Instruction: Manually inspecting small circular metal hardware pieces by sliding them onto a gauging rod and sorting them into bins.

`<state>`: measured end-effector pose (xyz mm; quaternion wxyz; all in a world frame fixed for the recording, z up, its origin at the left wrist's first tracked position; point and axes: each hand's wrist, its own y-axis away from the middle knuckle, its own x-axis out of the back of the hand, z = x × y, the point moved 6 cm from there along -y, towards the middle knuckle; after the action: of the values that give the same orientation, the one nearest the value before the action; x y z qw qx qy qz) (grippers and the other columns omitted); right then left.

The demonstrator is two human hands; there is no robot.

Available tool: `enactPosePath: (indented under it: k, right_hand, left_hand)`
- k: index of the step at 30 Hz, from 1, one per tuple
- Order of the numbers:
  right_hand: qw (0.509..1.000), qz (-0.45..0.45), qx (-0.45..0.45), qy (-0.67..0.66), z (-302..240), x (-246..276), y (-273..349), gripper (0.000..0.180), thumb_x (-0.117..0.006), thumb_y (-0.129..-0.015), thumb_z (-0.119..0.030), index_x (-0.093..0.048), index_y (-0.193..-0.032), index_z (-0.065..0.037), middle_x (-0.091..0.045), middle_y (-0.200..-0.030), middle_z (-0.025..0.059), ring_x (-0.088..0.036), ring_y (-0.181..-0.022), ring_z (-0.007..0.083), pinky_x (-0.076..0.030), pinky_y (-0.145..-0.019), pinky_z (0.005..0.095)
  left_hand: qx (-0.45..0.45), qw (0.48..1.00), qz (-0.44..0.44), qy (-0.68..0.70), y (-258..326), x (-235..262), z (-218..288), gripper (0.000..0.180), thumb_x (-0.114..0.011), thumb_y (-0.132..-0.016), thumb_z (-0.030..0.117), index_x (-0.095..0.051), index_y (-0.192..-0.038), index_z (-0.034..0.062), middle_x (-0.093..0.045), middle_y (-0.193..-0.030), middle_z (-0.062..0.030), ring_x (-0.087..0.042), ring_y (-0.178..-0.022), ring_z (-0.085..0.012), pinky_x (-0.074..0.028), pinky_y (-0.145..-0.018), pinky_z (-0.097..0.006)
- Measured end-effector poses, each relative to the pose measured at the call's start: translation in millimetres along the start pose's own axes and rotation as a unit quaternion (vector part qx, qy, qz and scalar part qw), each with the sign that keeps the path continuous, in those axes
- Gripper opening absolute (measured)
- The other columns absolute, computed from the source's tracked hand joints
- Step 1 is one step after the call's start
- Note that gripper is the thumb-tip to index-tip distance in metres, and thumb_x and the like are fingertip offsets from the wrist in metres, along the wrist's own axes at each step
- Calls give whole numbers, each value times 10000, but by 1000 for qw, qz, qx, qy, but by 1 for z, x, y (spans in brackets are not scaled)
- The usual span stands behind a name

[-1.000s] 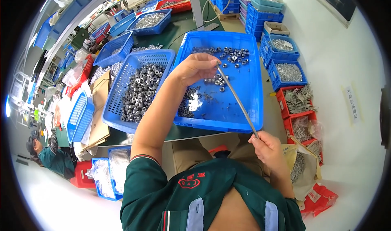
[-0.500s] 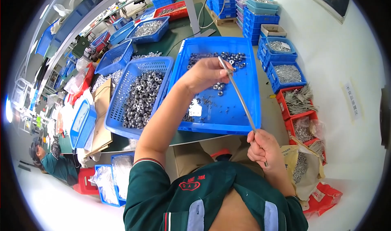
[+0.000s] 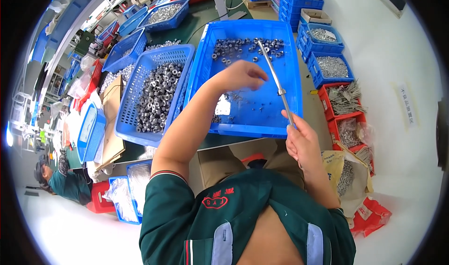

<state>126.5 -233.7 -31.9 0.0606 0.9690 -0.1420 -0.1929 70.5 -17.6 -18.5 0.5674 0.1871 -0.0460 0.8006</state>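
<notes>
My right hand (image 3: 301, 141) grips the near end of a long thin metal rod (image 3: 273, 78) that slants up over a shallow blue tray (image 3: 206, 64). One small metal ring sits partway along the rod. My left hand (image 3: 241, 75) hovers over the middle of the tray with fingers curled; whether it holds a ring I cannot tell. Small metal rings (image 3: 243, 47) lie scattered at the tray's far end, a few more near its front.
A blue mesh basket (image 3: 135, 96) full of metal rings stands left of the tray. More blue bins (image 3: 322, 45) and red bins (image 3: 343, 99) of parts line the right. A cardboard box (image 3: 215, 159) sits below the table. Another person (image 3: 63, 181) is at lower left.
My left hand has drawn back from the tray's far side toward its middle. The rod has swung more upright, and a ring now sits on it.
</notes>
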Motion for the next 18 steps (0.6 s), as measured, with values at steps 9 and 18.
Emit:
enactPosePath:
  k: [9,18]
  right_hand:
    - [997,21,72,24,13,9,12,407,-461,-935,-92,-400,-1329,-10,-373,-569,-68,-303,-430,-5,-249,-397,160]
    - [999,21,39,4,24,13,9,405,-490,-925,-94,-421,-1319,-26,-354,-577,-80,-303,-449,-11,-229,-411,161]
  left_hand:
    - [33,910,112,-398,-9,8,-30,201,-642,-754,185,-689,-942,130,-667,-855,-102,-635,-818,-269,-493,-735,-363]
    - [79,864,68,-493,-21,-23,-47,154,-620,-777,206,-652,-916,148,-658,-858,-108,-633,-831,-306,-497,-703,-400]
